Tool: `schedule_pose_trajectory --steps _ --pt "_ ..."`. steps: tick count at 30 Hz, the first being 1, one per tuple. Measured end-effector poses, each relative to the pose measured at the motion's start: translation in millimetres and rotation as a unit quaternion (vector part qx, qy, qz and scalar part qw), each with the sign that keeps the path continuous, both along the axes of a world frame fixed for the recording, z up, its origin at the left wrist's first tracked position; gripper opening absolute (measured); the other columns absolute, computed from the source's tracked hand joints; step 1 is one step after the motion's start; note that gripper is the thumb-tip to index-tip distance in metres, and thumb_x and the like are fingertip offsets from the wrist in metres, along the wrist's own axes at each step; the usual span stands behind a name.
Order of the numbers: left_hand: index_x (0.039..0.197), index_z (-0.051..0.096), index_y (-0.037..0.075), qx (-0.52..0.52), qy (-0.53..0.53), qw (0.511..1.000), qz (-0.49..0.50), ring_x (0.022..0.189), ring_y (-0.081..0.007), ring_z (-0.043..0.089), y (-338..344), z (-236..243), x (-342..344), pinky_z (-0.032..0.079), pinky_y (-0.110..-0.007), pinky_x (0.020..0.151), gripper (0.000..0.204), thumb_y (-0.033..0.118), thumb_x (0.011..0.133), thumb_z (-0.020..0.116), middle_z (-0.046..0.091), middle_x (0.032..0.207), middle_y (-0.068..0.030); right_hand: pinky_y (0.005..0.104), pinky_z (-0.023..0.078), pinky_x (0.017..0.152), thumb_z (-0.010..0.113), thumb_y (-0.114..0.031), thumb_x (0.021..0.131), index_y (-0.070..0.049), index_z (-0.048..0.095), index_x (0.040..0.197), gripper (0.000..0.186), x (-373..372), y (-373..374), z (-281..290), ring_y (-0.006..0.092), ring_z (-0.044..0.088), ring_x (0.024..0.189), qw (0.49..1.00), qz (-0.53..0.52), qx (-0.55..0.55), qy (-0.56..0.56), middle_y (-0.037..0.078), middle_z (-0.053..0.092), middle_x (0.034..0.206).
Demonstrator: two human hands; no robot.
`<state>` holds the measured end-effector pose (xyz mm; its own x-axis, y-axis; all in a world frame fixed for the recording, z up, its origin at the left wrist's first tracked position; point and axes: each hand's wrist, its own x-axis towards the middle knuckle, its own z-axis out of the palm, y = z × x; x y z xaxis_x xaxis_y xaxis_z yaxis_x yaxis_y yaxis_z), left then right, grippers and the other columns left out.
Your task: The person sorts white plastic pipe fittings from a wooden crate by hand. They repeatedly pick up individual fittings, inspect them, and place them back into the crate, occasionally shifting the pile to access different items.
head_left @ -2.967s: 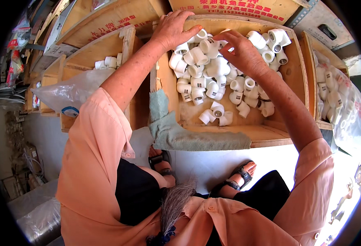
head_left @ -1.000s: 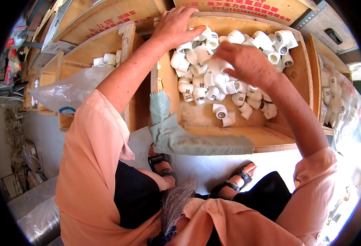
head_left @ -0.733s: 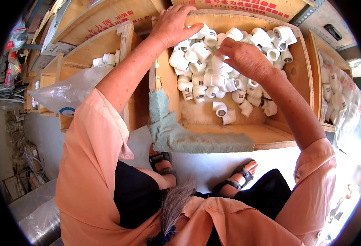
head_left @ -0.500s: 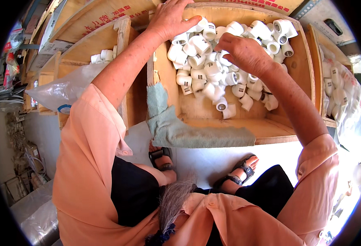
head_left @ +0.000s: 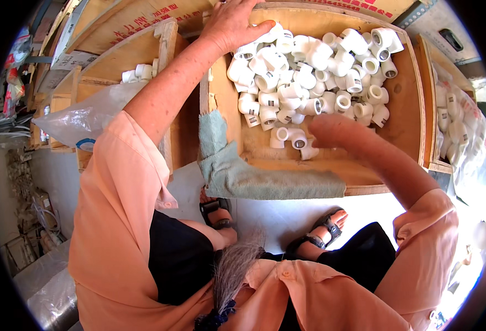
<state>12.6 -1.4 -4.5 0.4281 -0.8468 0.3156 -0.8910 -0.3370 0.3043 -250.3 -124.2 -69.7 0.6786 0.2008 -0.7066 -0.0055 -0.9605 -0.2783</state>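
A wooden box is heaped with white plastic pipe elbows, some with metal-lined openings. At its far left corner my left hand grips the rim, thumb over the inner side and fingertips partly cut off by the picture's edge. My right hand hovers over the near part of the heap, beside a few loose elbows. Motion smears its fingers, so whether it holds an elbow does not show. Grey-green cloth covers the near left corner and part of the front edge.
Left of the box are another wooden bin with a few white fittings and a clear plastic bag. On the right, a clear bag of white fittings hangs by another wooden bin. My sandalled feet stand below the box.
My right hand has come from the middle of the heap toward the box's near side. Elbows at the middle and right have shifted, and one more lies near the front. The left hand stays.
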Motion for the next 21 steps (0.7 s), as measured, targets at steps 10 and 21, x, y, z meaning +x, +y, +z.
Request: schedule_pose_trajectory --steps 10,21 --pt "0.121 0.055 0.008 0.003 -0.008 1.0 0.005 0.112 -0.0353 0.055 1.3 -1.7 -1.0 0.044 -0.046 0.096 0.052 0.038 0.083 0.071 0.059 0.113 -0.0157 0.0427 0.055 0.081 0.072 -0.023 0.076 -0.005 0.073 0.098 0.029 -26.0 1.6 -64.2 0.0306 0.068 0.095 0.997 0.016 0.034 0.065 0.015 0.071 0.101" --pt "0.132 0.054 0.015 0.018 -0.052 0.998 0.023 0.122 -0.0297 0.054 3.5 -14.2 7.3 0.036 -0.043 0.109 0.062 0.049 0.083 0.069 0.058 0.131 -0.0127 0.0409 0.053 0.08 0.072 -0.028 0.079 -0.008 0.068 0.091 0.023 4.4 3.6 26.1 0.0292 0.067 0.092 0.998 -0.008 0.044 0.05 0.011 0.07 0.093"
